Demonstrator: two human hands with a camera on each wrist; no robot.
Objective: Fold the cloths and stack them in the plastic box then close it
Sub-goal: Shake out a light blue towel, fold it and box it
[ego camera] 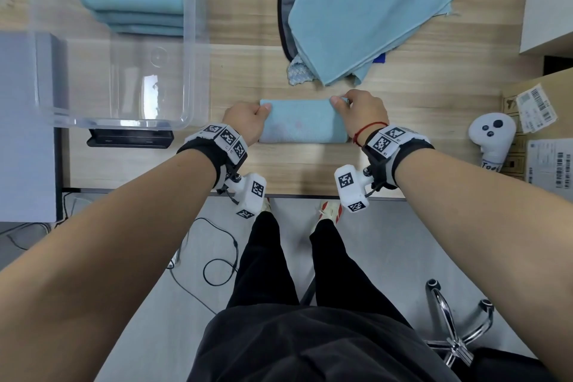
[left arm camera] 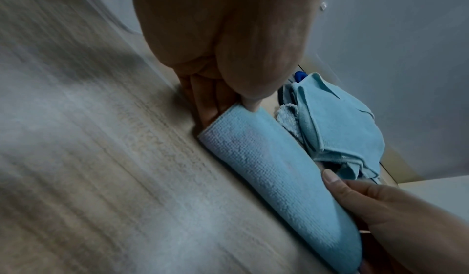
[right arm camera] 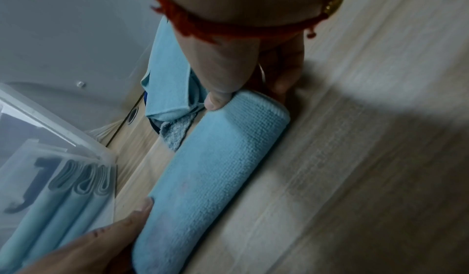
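both hands' fingers hidden under folded cloth (ego camera: 302, 121) ends.

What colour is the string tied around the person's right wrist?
Red. The string bracelet shows most clearly in the head view, just behind the right hand.

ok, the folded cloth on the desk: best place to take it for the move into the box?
Take the folded cloth at its two short ends, one hand from each side, thumb on top and fingers underneath. It lies flat as a long rectangle, so end grips keep the layers together. The left hand and right hand already pinch it there. The plastic box sits open to the left.
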